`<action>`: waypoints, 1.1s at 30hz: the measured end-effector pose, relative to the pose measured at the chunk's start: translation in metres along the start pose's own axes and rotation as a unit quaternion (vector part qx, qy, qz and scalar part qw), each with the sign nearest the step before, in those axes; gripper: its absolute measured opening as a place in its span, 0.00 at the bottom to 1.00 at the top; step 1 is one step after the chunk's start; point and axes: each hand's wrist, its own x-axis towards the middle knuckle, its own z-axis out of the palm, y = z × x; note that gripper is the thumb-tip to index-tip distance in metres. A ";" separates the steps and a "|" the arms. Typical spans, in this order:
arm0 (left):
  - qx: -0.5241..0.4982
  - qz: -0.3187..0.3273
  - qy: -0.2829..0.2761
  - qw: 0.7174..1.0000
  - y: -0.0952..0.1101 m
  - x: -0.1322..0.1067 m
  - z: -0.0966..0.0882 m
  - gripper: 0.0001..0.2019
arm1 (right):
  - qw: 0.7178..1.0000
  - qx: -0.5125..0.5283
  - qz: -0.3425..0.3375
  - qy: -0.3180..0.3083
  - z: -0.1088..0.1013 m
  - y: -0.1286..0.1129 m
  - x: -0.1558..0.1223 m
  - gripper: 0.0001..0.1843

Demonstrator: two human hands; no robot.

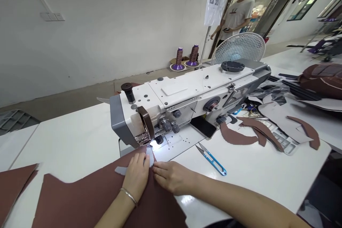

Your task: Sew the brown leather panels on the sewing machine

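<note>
A large brown leather-like panel (88, 196) lies on the table, its far corner under the lit needle area of a sewing machine (181, 91). On top of it is a curved light-grey piece (121, 170), whose other end reaches toward the needle. My left hand (137, 172), with a silver bangle at the wrist, presses flat over the grey piece and panel, fingers stretched forward. Just right of it, my right hand (172, 177) has its fingertips pinched together at the panel's edge, beside the grey piece. Thread snips (212, 159) with blue handles lie right of the machine bed.
Brown cut pieces (236, 134) and grey ones are scattered at right, near a black phone (203, 127). Behind the machine stand brown thread cones (179, 58) and a white fan (239, 48). Another brown panel (16, 188) lies far left. A person (237, 16) stands in the background.
</note>
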 end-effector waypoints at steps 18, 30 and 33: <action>-0.019 0.157 0.035 0.987 -0.045 0.016 0.000 0.16 | 0.997 -0.069 0.002 0.040 0.006 0.004 0.002 0.14; -0.016 0.120 -0.129 0.984 -0.046 0.031 -0.021 0.22 | 0.995 -0.088 0.004 0.035 0.011 0.009 0.005 0.17; -0.021 0.105 -0.172 0.979 -0.041 0.039 -0.030 0.21 | 0.995 -0.100 -0.001 0.029 0.010 0.011 0.006 0.17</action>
